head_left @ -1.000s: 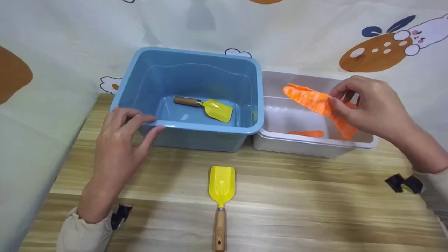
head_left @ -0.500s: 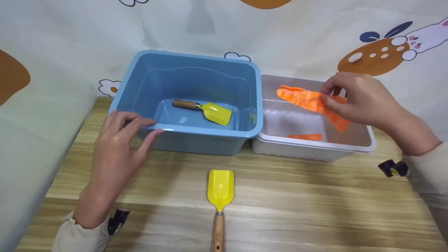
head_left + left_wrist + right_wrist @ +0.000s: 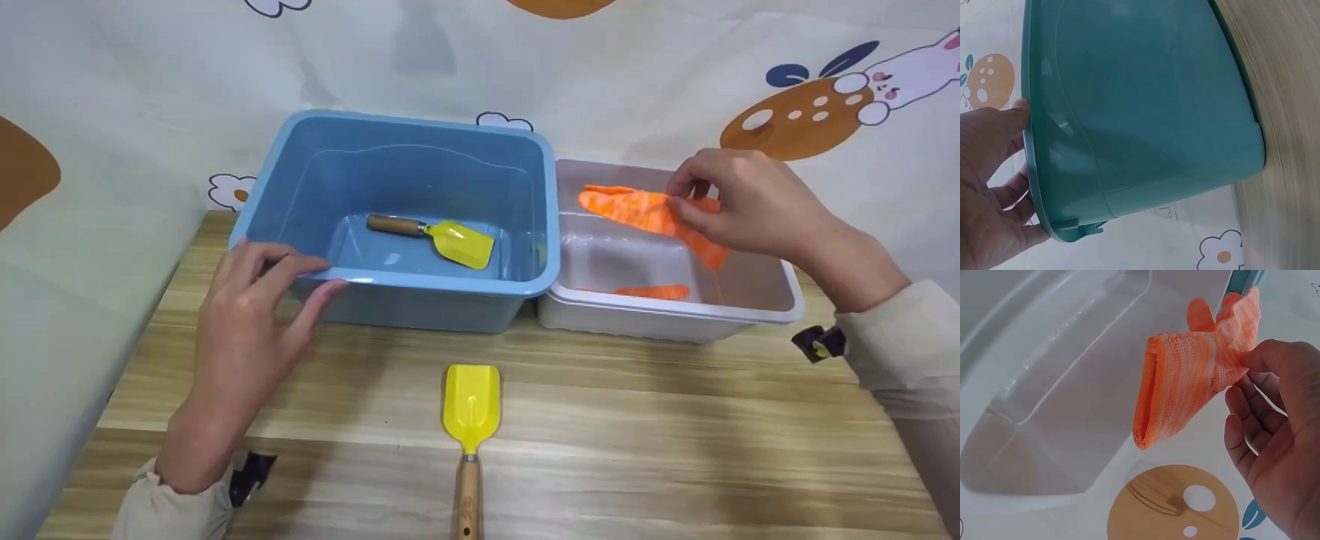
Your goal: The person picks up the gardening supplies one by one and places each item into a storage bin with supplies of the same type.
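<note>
My right hand (image 3: 750,202) pinches an orange knitted glove (image 3: 630,208) between thumb and fingers, above the white bin (image 3: 667,311). In the right wrist view the glove's cuff (image 3: 1176,388) hangs away from the hand, its mouth showing as a slit. Over at the left, my left hand (image 3: 251,322) holds the near-left rim of the blue tub (image 3: 442,281), thumb outside and fingertips on the rim. Inside the tub lies a small yellow shovel (image 3: 461,244) with a wooden handle. Part of another orange item (image 3: 652,292) lies in the bin, mostly hidden by its front wall.
A second yellow shovel (image 3: 471,409) lies on the wooden table (image 3: 637,435) in front of the tub, handle toward me. Tub and bin stand side by side against a printed cloth backdrop (image 3: 637,75).
My right hand has moved left with the glove, farther over the white bin. My left hand keeps its place on the tub's rim, and both shovels lie as before.
</note>
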